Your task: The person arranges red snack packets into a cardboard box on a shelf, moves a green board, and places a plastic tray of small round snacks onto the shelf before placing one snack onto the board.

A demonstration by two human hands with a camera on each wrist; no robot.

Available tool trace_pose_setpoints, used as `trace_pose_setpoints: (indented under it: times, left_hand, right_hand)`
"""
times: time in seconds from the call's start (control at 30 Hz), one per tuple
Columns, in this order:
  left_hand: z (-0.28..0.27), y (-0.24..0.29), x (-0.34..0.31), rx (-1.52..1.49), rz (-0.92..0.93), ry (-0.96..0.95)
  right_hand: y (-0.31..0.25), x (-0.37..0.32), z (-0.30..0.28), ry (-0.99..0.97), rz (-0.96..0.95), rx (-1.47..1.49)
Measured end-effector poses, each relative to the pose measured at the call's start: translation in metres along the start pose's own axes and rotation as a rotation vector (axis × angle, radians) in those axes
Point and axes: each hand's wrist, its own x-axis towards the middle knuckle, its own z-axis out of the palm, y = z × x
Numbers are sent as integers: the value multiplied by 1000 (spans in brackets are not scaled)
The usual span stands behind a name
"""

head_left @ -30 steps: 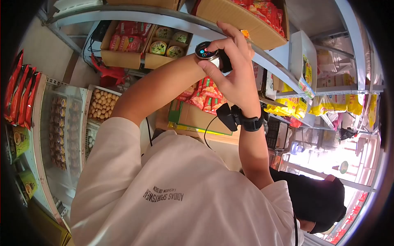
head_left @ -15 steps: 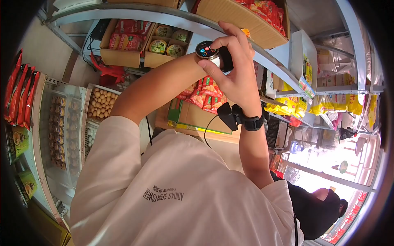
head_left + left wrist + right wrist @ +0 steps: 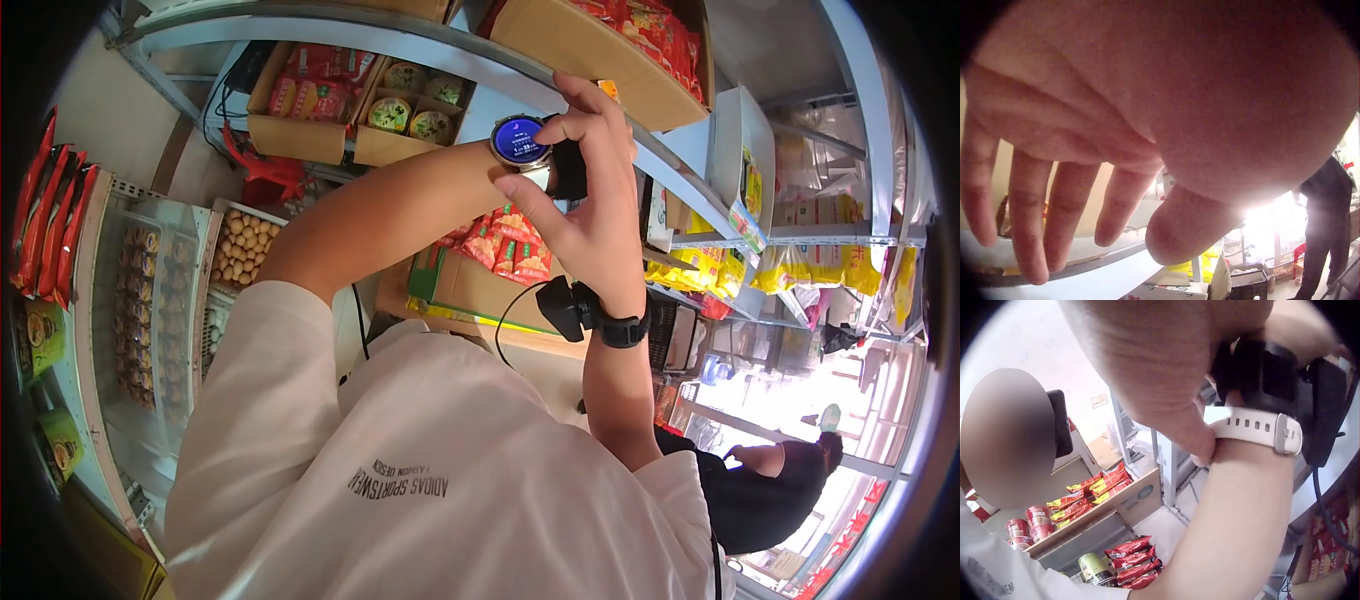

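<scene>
A round smartwatch (image 3: pixel 519 140) with a lit blue screen is on my left wrist. My right hand (image 3: pixel 603 205) reaches over it, index fingertip at the screen's edge and thumb by the watch's lower side. In the right wrist view, my right hand (image 3: pixel 1160 362) has a fingertip against the forearm beside the white watch strap (image 3: pixel 1244 428), near a black strapped camera (image 3: pixel 1267 376). My left hand (image 3: pixel 1066 131) holds nothing in the left wrist view, its fingers extended and apart; in the head view my right hand mostly hides it.
Beyond the hands runs a metal shelf with an open carton (image 3: pixel 590 55) of red packets. Another box (image 3: pixel 410 145) holds round tubs. Eggs (image 3: pixel 245 245) sit at the left, yellow bags (image 3: pixel 700 268) at the right. A person in black (image 3: pixel 760 495) is at the lower right.
The watch face has gone from a dark screen with coloured icons to a blue one. Both hands have shifted slightly right and down. The person in black has changed posture.
</scene>
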Motion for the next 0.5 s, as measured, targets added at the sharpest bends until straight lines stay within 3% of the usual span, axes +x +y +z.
trace_pose_setpoints:
  times: [0.5]
  left_hand:
    - [-8, 3, -1, -354, 2, -109]
  right_hand:
    - [17, -9, 1, 0, 65, -10]
